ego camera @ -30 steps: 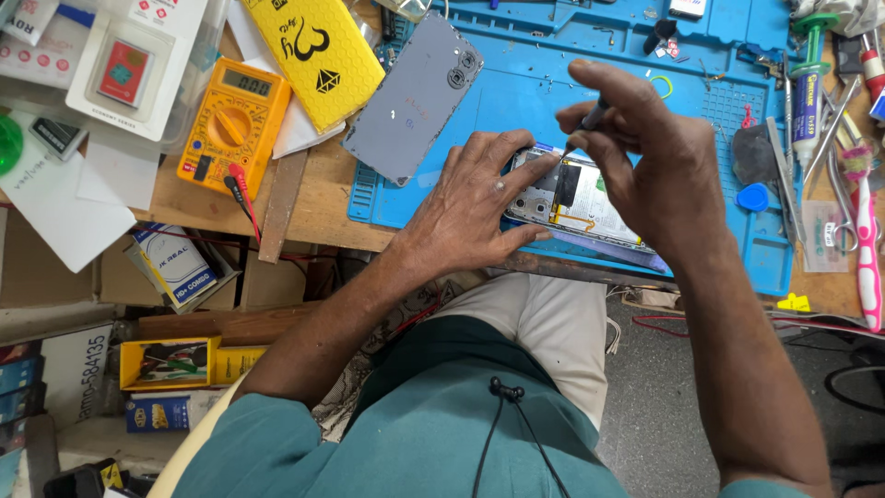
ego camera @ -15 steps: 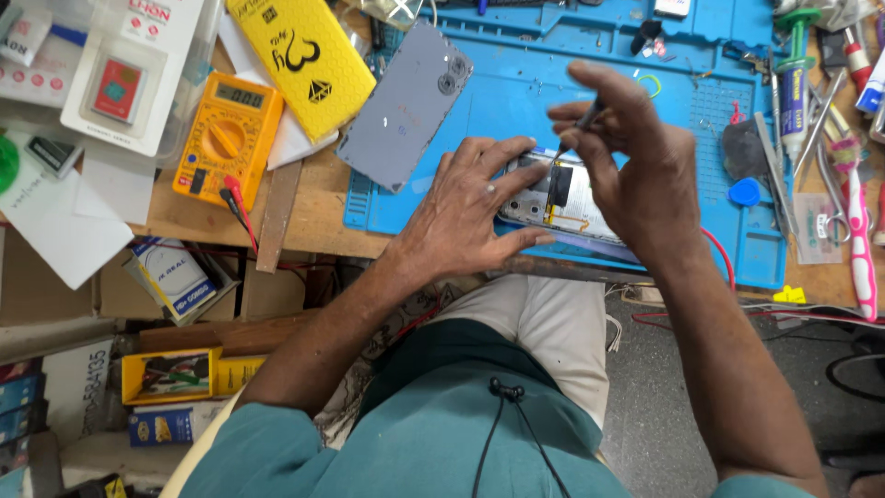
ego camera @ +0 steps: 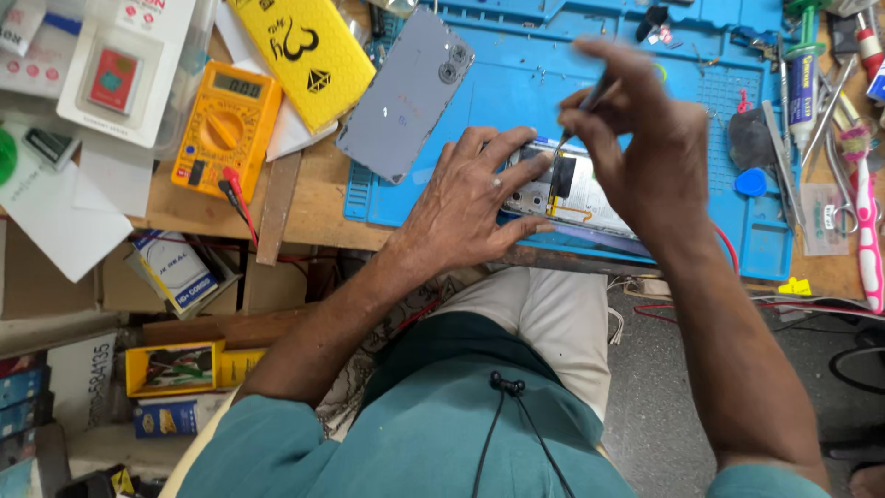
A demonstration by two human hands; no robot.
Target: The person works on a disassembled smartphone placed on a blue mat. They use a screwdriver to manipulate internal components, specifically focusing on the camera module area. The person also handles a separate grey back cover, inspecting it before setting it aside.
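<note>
Opened phone (ego camera: 562, 189) lying flat on blue repair mat (ego camera: 516, 74), near front edge of bench, insides facing up: black component and pale shielding visible, orange flex strip along lower part. Left hand (ego camera: 466, 203) pressed flat on phone's left end, fingers spread, thumb toward bench edge, pinning it down. Right hand (ego camera: 645, 152) above phone's right half, thumb and fingers pinched together on thin tool (ego camera: 590, 100), prob. tweezers or fine driver; tip angled down-left, touching or just over phone's top edge by black component. Can't tell exact contact, slight blur.

Detached grey back cover (ego camera: 406, 92) w/ camera rings lying tilted on mat's left part, just beside left hand, apart from phone. Yellow phone case (ego camera: 304, 55) upper left, overlapping white papers. Yellow multimeter (ego camera: 226, 129) on wooden bench left of mat, red and black probe leads trailing off front. Blue guitar-pick opener (ego camera: 749, 182) on mat right of right hand. Pink-handled tool (ego camera: 868, 231), scissors (ego camera: 834, 198) and screwdrivers (ego camera: 805, 65) at far right, well apart from phone. Boxes and small packets on shelves below bench at left.
</note>
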